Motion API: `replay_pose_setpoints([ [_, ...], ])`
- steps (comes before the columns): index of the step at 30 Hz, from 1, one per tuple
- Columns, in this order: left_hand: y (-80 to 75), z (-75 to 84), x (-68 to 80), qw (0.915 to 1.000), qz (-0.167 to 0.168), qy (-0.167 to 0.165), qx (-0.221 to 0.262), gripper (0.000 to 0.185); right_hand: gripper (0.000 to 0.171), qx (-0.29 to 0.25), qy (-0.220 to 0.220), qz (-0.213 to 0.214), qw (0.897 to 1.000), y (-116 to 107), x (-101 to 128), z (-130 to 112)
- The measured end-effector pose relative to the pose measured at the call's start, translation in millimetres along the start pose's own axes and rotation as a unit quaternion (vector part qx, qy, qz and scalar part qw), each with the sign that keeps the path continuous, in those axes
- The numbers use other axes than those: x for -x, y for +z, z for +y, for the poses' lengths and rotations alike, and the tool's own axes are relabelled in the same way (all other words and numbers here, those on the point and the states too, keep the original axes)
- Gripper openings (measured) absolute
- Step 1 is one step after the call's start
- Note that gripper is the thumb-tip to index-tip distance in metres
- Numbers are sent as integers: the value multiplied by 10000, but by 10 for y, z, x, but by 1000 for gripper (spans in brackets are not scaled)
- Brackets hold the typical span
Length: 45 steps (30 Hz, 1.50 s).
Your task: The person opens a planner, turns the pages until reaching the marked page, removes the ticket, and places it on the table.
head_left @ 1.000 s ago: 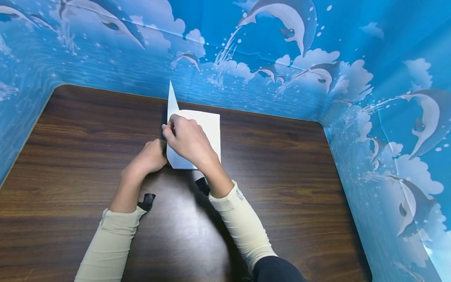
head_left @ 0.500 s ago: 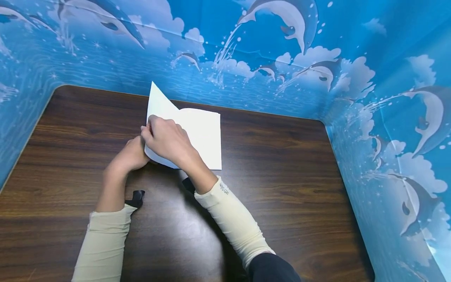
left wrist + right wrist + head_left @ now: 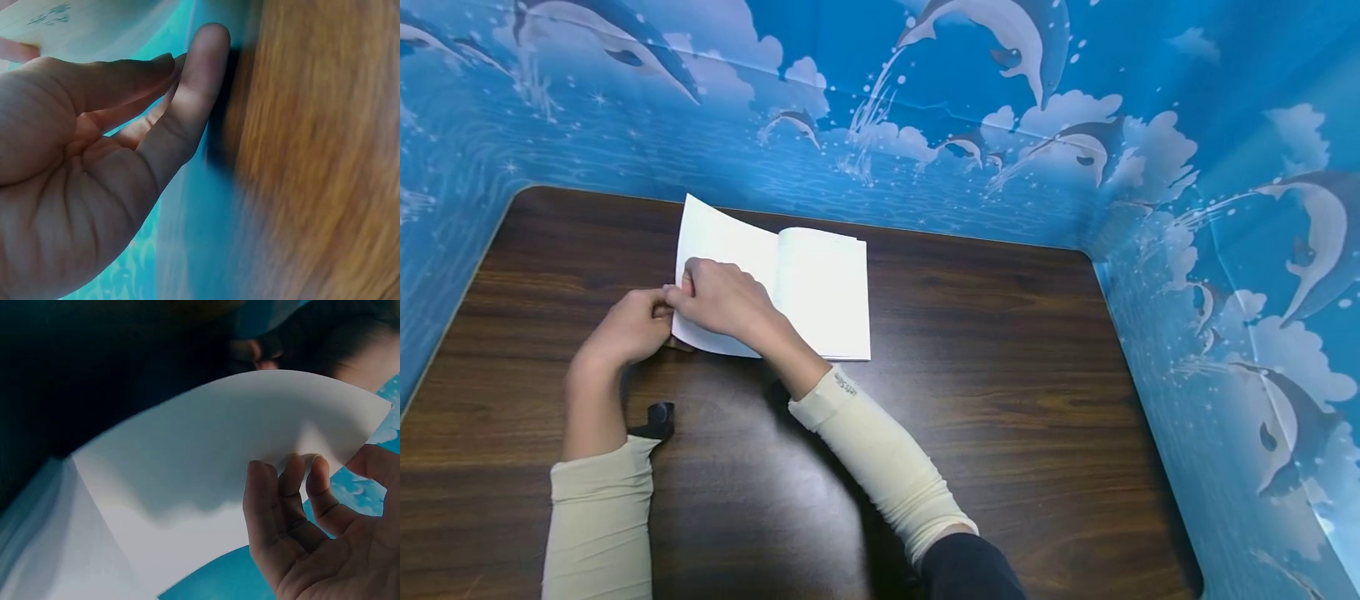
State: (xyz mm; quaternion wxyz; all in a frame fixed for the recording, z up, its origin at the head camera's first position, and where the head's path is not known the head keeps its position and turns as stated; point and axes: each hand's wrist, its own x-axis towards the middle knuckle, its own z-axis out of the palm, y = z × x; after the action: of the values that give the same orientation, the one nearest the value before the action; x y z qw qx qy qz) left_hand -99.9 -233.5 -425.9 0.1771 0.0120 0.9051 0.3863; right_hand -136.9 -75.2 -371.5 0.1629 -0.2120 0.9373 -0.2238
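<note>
An open notebook (image 3: pixel 823 292) with white pages lies on the table, its right half flat. Its left leaf (image 3: pixel 722 233) is raised and curves up from the spine. My right hand (image 3: pixel 726 302) grips the outer edge of this leaf; in the right wrist view its fingers (image 3: pixel 262 494) lie against the white side, with the thumb at the edge. My left hand (image 3: pixel 628 325) is just left of that edge, close to the right fingertips. In the left wrist view, the left hand (image 3: pixel 94 156) shows nothing held between thumb and fingers. Part of it is hidden by the leaf.
The dark wood-grain table (image 3: pixel 1000 400) spreads around the notebook. A blue dolphin-print curtain (image 3: pixel 880 108) rises along its back and right edges. A black wrist mount (image 3: pixel 658 421) sticks out by the left sleeve.
My right hand has moved left, swinging the leaf from nearly upright over to the left and lower, so the notebook opens wider. My left hand has shifted left alongside it.
</note>
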Motion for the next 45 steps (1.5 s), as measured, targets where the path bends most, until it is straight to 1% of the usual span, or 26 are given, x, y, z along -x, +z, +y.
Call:
replay_pose_setpoints([
  [3, -25, -47, 14, 10000, -26, -54, 16, 34, 28, -74, 172, -172, 9997, 84, -69, -5],
  [6, -42, -92, 27, 9999, 26, -101, 51, 35, 28, -156, 286, -302, 9990, 167, -120, -3],
  [10, -68, -141, 50, 9995, 140, -242, 153, 38, 29, -163, 430, -374, 9982, 272, -171, 5],
  [14, -77, -150, 63, 9988, 189, -383, 229, 43, 29, -110, 524, -454, 9975, 354, -210, 27],
  [19, -57, -140, 61, 9984, 141, -355, 424, 48, 28, 52, 577, -506, 9970, 413, -249, 40],
  [24, -45, -138, 49, 9969, 45, -242, 742, 46, 30, 261, 555, -543, 9966, 438, -267, 23],
  [28, -43, -139, 50, 9959, 101, -282, 858, 45, 31, 405, 556, -590, 9959, 449, -270, 10],
  [31, -32, -135, 51, 9956, 209, -428, 811, 45, 26, 475, 507, -606, 9957, 447, -272, 11],
  [35, -17, -131, 43, 9947, 258, -606, 791, 46, 20, 508, 404, -699, 9954, 434, -273, 29],
  [41, -24, -139, 31, 9953, 216, -696, 641, 54, 19, 517, 253, -875, 9945, 407, -276, 60],
  [45, -17, -134, 20, 9961, 331, -726, 363, 59, 20, 447, 230, -886, 9948, 394, -272, 77],
])
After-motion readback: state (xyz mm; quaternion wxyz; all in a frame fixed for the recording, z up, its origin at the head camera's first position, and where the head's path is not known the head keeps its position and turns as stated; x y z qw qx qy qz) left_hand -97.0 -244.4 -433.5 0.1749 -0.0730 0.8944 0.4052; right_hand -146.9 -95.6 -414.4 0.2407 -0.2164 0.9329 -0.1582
